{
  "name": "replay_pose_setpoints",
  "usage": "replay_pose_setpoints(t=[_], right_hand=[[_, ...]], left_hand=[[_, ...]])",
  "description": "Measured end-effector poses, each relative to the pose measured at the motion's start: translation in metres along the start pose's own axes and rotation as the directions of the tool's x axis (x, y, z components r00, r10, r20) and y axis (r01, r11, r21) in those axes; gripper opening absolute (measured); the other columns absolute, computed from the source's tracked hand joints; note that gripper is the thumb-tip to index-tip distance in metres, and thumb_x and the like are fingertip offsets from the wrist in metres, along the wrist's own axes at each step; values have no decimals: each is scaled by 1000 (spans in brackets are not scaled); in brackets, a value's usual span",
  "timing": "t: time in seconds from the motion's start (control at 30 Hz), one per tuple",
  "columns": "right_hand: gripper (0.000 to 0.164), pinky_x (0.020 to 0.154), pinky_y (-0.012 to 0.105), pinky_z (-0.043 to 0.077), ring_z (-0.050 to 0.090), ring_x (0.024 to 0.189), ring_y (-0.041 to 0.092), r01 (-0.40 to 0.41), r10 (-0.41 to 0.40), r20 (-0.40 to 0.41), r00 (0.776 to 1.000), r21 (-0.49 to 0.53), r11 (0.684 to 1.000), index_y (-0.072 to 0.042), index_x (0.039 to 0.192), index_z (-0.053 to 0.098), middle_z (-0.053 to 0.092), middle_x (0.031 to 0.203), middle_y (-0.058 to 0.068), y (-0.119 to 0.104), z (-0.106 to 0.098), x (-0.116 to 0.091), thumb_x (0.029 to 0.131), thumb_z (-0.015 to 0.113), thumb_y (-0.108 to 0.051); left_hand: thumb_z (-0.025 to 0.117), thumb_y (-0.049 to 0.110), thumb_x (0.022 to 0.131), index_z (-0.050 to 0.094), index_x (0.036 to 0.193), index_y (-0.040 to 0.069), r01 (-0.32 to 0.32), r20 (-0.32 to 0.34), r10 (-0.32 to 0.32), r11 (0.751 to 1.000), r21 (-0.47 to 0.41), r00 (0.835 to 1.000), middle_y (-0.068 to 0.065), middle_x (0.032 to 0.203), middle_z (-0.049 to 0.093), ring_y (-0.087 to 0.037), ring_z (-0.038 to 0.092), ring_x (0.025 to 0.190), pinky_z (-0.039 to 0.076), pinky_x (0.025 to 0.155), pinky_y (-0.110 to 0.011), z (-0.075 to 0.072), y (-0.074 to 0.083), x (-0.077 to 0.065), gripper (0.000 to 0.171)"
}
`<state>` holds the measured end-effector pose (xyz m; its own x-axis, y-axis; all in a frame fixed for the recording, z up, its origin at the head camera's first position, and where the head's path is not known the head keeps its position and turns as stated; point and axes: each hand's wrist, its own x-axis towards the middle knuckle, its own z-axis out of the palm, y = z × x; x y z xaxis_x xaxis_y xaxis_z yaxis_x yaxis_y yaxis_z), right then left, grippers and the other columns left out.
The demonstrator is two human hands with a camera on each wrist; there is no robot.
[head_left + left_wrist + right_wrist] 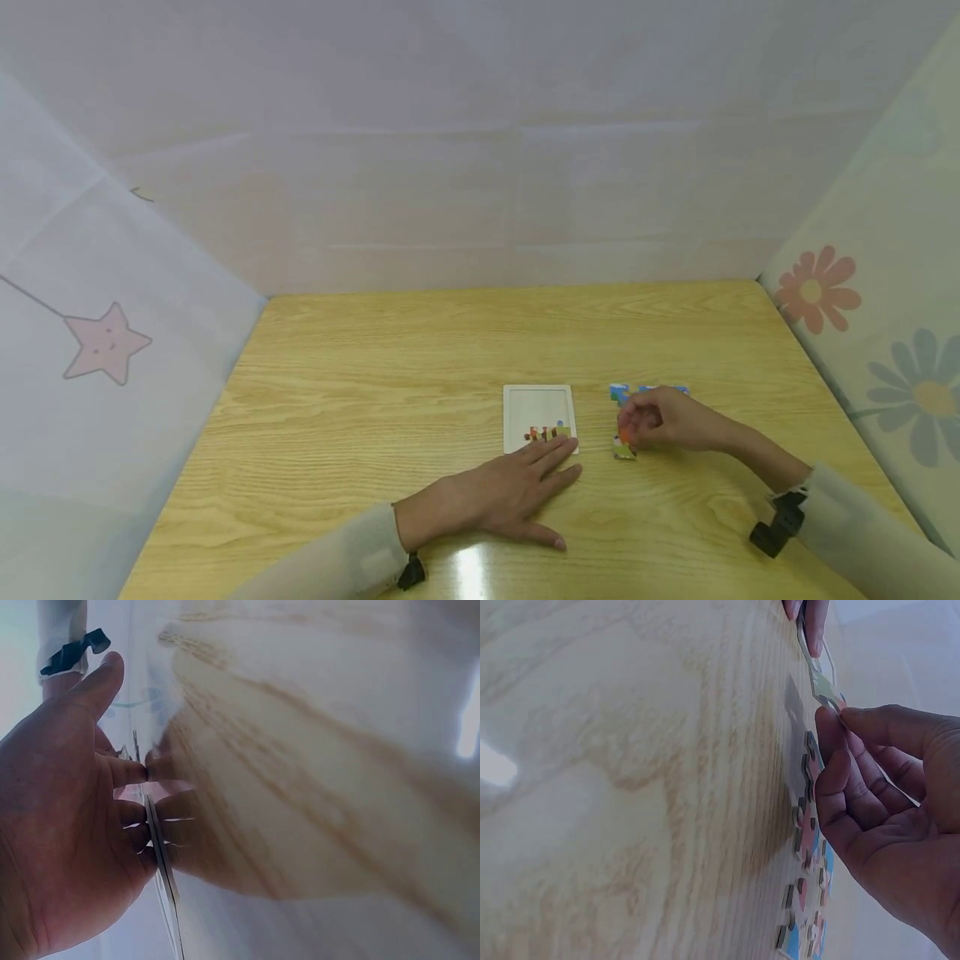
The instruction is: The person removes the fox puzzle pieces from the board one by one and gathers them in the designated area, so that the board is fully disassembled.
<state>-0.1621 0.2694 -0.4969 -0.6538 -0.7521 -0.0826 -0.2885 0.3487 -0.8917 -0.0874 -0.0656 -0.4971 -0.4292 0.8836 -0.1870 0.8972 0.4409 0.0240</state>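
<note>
A shallow white puzzle tray (531,407) lies on the table, with a few joined puzzle pieces (559,431) along its bottom edge. My left hand (504,497) rests with straight fingers over the tray's near edge, partly covering those pieces. Right of the tray, my right hand (667,421) pinches a green puzzle piece (825,688) between thumb and forefinger, raised off the table in the right wrist view. Under and behind that hand lie several loose puzzle pieces (618,392), partly hidden by it. The tray shows edge-on beside the left fingers (129,772) in the left wrist view.
The wooden table (375,375) stretches around the tray, with a pale wall sheet (450,192) behind it. Side sheets carry a pink star (107,343) on the left and flowers (817,289) on the right. Each wrist wears a dark strap (783,521).
</note>
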Motion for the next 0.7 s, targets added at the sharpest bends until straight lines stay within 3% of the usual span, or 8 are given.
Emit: replay_pose_setpoints(t=[0.33, 0.7], right_hand=[[14, 71, 30, 64, 75, 80, 18, -26, 26, -20, 999, 15, 1000, 0, 111, 72, 77, 98, 10, 6, 1, -11, 97, 74, -2], [16, 68, 28, 63, 72, 78, 10, -23, 13, -78, 997, -124, 992, -4, 104, 74, 74, 92, -2, 5, 7, -13, 91, 76, 4]], left_hand=[[38, 79, 101, 27, 169, 13, -6, 3, 6, 1000, 5, 1000, -18, 177, 9, -30, 10, 164, 21, 131, -38, -1, 0, -1, 96], [38, 79, 101, 26, 169, 13, -6, 7, 6, 1000, -8, 1000, -17, 178, 8, -29, 10, 165, 21, 131, -37, -1, 0, 0, 95]])
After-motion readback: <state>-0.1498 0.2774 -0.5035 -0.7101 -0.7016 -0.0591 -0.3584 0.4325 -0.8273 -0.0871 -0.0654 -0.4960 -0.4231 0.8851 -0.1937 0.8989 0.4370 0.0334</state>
